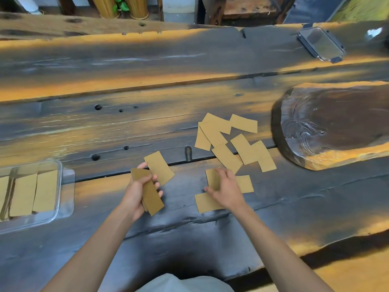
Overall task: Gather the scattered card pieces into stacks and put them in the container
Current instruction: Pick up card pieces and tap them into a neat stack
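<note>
Here, clear container (61, 186) holding card stacks (23, 194), left hand (136, 192) gripping stack (150, 192)

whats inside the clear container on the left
The container holds tan card pieces laid in rows. How many are stacked beneath cannot be seen, and its left part is out of frame.

The clear plastic container (56, 192) with tan card stacks runs off the left edge. The right hand (226, 191) covers part of a tan card piece (212, 178). The dark carved wooden slab (336, 125) is cut by the right edge.
</note>
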Available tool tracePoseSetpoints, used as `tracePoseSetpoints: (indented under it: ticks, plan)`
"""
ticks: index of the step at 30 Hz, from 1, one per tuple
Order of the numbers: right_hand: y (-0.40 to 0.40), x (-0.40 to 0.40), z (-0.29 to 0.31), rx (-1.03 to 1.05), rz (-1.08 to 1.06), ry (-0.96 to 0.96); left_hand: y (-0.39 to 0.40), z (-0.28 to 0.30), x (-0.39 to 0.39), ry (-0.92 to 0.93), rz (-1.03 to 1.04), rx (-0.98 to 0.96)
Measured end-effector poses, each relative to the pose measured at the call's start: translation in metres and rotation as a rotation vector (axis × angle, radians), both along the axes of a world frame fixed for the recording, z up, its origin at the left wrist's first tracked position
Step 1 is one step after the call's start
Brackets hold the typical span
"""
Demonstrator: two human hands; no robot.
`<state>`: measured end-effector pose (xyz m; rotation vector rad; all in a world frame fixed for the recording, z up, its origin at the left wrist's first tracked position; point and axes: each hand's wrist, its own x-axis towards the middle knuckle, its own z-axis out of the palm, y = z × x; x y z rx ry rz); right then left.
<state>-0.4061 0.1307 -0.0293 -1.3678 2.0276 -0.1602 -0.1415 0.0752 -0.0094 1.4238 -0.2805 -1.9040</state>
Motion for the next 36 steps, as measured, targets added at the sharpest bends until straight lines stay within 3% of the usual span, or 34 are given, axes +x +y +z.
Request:
tracePoseSetpoints:
  ticks: [10,19,26,31,36]
  plan:
    - [0.015,-0.040,-0.016,0.021,0.114,0.088,0.010,-0.013,-0.011,0.013,0.025,0.143]
    - [0.021,-0.040,-0.018,-0.029,0.048,0.181,0.012,-0.016,-0.023,0.023,-0.049,0.150]
    - [0.024,-0.049,-0.018,-0.100,-0.022,0.027,0.018,-0.017,-0.032,0.058,-0.090,0.158]
    - [0.034,-0.069,-0.009,0.153,0.237,0.144,0.022,-0.017,-0.029,0.144,-0.073,0.185]
    - [0.022,-0.077,-0.002,0.190,0.166,0.220,0.023,-0.016,-0.028,0.218,-0.061,0.171]
